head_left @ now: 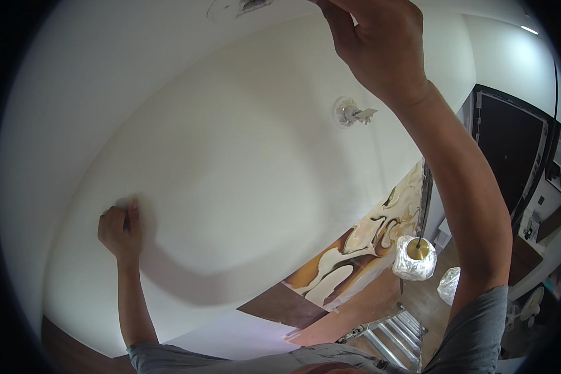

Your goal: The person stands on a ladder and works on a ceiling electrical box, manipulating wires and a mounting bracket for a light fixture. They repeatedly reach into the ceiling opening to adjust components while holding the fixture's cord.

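Observation:
My right hand [383,50] is raised high at the top edge of the view, its fingers bent together in a pinch. Their tips run out of the picture, so whatever they hold is hidden. Left of them, a round opening with a dark middle [254,5] shows in the pale surface overhead. Against the cream wall [230,156] at the left, my left hand [119,232] is closed like a fist. A dark spot shows between its fingers, too small to name. On the wall below my right hand sits a round white fixture [349,113] with a short piece sticking out.
A metal ladder [396,336] stands below me. Two pendant lamps [414,258] [449,285], wrapped in clear plastic, hang at the lower right. Brown-and-cream swirled panels [361,243] cover the lower wall. A dark door [511,146] is at the far right.

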### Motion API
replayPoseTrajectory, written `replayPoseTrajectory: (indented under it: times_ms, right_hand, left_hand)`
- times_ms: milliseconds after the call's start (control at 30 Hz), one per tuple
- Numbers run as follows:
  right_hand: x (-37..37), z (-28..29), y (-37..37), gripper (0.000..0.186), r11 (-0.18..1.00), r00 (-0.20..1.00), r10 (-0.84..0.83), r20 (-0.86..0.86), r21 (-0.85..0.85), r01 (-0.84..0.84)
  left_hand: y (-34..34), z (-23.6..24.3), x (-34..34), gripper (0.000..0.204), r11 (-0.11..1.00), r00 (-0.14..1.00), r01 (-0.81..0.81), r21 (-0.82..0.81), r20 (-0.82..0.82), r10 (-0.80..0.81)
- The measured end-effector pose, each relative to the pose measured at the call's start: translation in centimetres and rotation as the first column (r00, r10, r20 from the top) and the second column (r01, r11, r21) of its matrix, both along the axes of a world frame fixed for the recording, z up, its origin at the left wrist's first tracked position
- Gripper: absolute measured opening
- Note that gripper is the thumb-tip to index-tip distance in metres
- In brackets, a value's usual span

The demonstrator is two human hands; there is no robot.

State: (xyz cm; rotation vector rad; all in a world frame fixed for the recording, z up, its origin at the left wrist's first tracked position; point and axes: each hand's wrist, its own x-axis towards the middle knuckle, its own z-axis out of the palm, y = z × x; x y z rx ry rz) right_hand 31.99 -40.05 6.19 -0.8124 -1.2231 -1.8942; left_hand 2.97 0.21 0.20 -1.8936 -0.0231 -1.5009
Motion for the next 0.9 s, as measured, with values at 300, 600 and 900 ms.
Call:
replayPoseTrajectory:
  times_ms: [300, 600, 900]
  right_hand:
    - [0.8, 0.4, 0.7, 0.015, 1.000, 1.000, -0.006, 0.024, 0.031, 0.005]
    - [2.3, -1.7, 1.3, 0.035, 0.980, 0.964, -0.197, -0.180, -0.023, 0.196]
    - [0.9, 0.3, -1.6, 0.017, 0.976, 0.987, -0.086, 0.136, 0.212, 0.056]
  left_hand:
    - [-0.4, 0.3, 0.0, 0.037, 1.000, 1.000, 0.005, 0.015, -0.002, -0.005]
    - [-0.3, 0.4, -0.3, 0.038, 0.999, 0.999, -0.041, -0.010, 0.019, 0.042]
    - [-0.5, 0.1, 0.0, 0.039, 1.000, 1.000, 0.014, -0.014, 0.017, -0.014]
